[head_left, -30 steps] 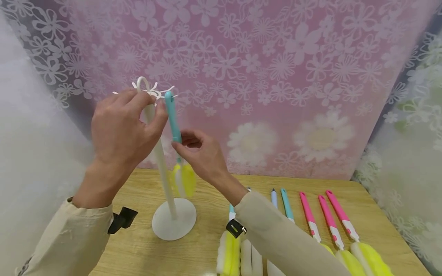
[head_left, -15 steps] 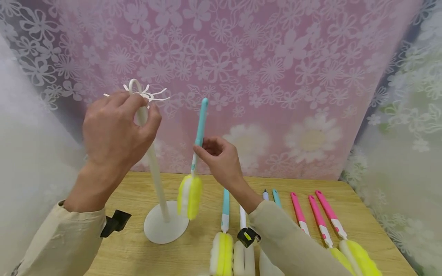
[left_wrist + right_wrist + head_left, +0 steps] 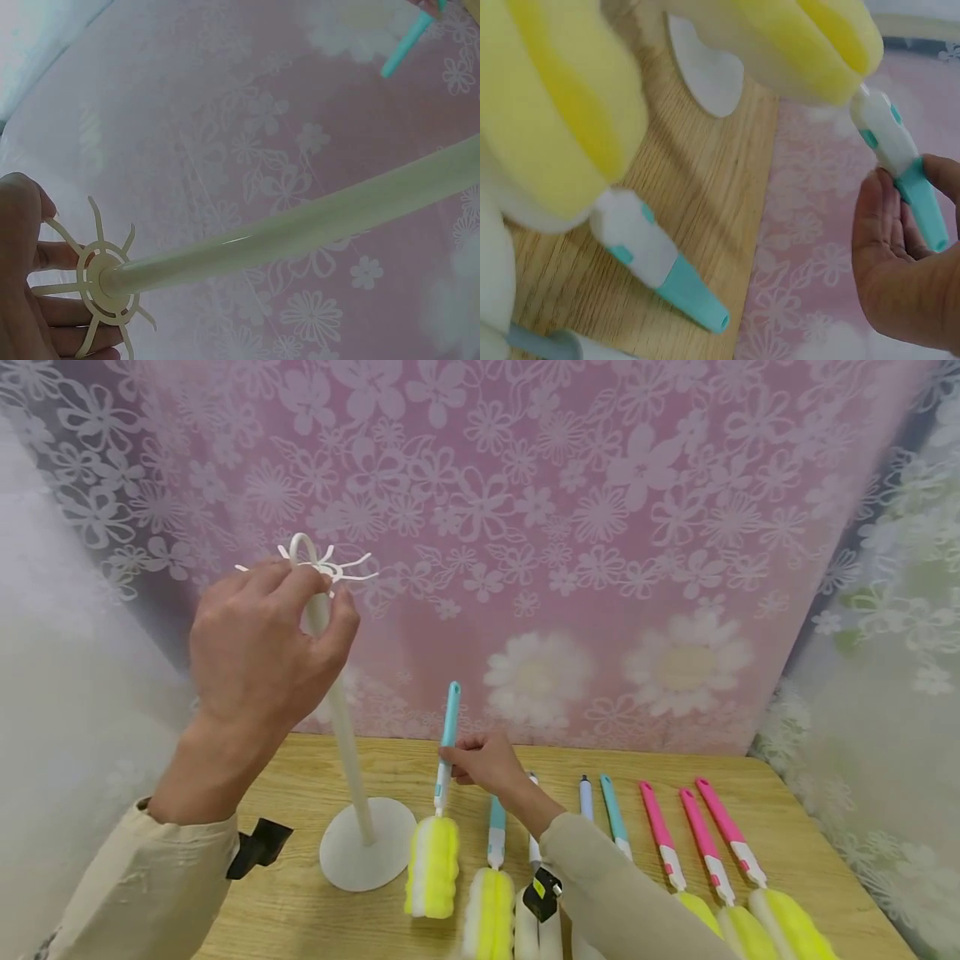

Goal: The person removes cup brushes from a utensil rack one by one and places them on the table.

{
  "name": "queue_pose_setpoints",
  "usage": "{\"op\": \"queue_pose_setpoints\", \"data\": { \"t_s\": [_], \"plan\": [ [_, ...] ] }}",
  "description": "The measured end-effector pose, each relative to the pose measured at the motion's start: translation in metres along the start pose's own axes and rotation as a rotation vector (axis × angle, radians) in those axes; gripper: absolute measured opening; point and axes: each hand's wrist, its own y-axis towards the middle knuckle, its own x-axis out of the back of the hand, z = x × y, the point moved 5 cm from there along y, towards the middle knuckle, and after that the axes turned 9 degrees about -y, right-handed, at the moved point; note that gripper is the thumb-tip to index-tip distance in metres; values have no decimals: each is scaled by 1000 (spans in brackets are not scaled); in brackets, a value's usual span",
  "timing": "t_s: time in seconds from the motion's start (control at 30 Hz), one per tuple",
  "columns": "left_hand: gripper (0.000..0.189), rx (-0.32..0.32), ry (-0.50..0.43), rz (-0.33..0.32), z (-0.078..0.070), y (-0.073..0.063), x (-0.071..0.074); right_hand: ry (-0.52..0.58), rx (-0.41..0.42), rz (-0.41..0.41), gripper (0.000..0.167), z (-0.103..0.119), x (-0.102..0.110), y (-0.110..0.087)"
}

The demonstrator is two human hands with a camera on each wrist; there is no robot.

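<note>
My left hand point(image 3: 266, 635) grips the hooked top of a white hook stand point(image 3: 343, 727). The left wrist view shows its fingers among the curved prongs around the ring point(image 3: 105, 281). My right hand point(image 3: 491, 767) pinches the handle of a teal-and-white sponge brush point(image 3: 451, 714), right of the stand, with the handle's holed end up. Its yellow-and-white sponge head point(image 3: 432, 868) hangs low, beside the stand's round base point(image 3: 367, 860); whether it touches the table cannot be told. In the right wrist view, thumb and fingers hold the handle point(image 3: 922, 206) near its teal part.
Another teal sponge brush point(image 3: 491, 902) lies right of the held one. Farther right on the wooden table point(image 3: 285, 893) are a lilac-handled brush point(image 3: 586, 797), a teal handle point(image 3: 613, 810) and several pink-handled sponge brushes point(image 3: 708, 839). A flowered pink curtain point(image 3: 525, 568) hangs behind.
My right hand has taken the teal sponge brush away from the stand's prong, then rightward and down toward the table. The left hand has kept its grip on the stand's top.
</note>
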Motion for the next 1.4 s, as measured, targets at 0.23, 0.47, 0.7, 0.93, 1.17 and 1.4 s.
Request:
{"op": "queue_pose_setpoints", "data": {
  "t_s": [0.23,0.47,0.7,0.93,1.17,1.4],
  "plan": [
    [38,-11,-7,-5,-4,1,0,-95,-71,93,20,-23,-2,3],
    [38,-17,-15,8,-7,2,1,-186,-162,153,21,-43,-8,7],
    [39,-30,-19,9,-9,2,2,-306,-201,153,23,-50,-5,8],
    [39,-29,-27,1,-9,3,3,-388,-252,153,23,-61,-4,14],
    [38,17,-45,13,-7,2,0,-460,-222,140,25,-67,1,18],
    [41,76,2,-19,1,-6,-1,-534,-68,201,30,-55,-2,14]
  ]
}}
